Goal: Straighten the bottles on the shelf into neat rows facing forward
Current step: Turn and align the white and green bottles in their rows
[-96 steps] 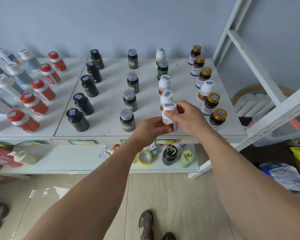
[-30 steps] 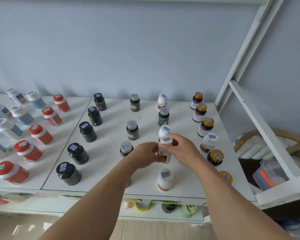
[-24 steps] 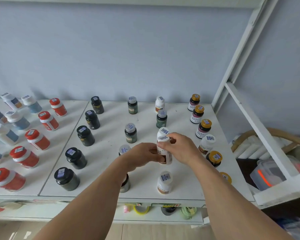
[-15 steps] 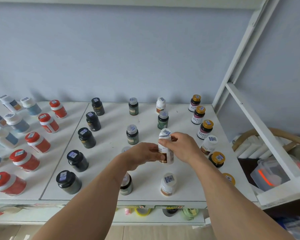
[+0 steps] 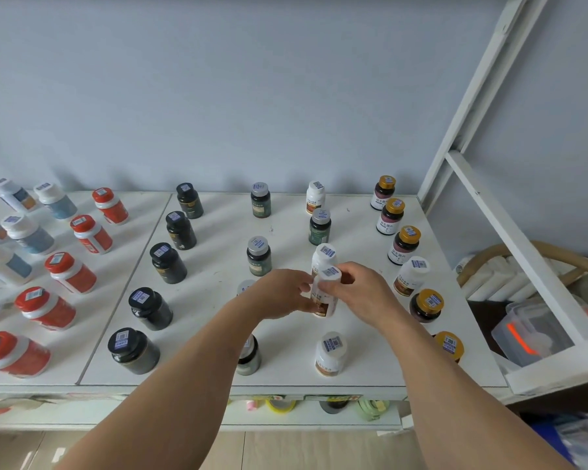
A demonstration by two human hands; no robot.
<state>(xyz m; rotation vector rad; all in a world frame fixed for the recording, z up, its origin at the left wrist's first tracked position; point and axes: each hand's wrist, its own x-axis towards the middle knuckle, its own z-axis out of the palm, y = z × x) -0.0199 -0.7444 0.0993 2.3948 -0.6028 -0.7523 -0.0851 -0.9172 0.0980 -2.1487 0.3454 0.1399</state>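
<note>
A white bottle (image 5: 326, 293) with a brown label stands in the middle of the white shelf (image 5: 286, 378), second from the front in its column. My left hand (image 5: 280, 295) grips its left side and my right hand (image 5: 360, 291) holds its cap and right side. Another white bottle (image 5: 324, 254) stands just behind it, and one more white bottle (image 5: 330, 354) in front near the shelf edge. Dark green bottles (image 5: 258, 256) form the column to the left, partly hidden by my left arm. Gold-capped bottles (image 5: 404, 245) line the right side.
Black bottles (image 5: 150, 308) run in a column further left. Red-capped bottles (image 5: 70, 273) and white-and-blue bottles (image 5: 28, 234) fill the left shelf panel. A white shelf frame (image 5: 510, 232) rises on the right. A lower shelf holds tape rolls (image 5: 279, 403).
Both hands had earlier handled the front white bottle, which now stands alone at the edge. They hold the second white bottle, which tilted in the last half second and now sits more upright.
</note>
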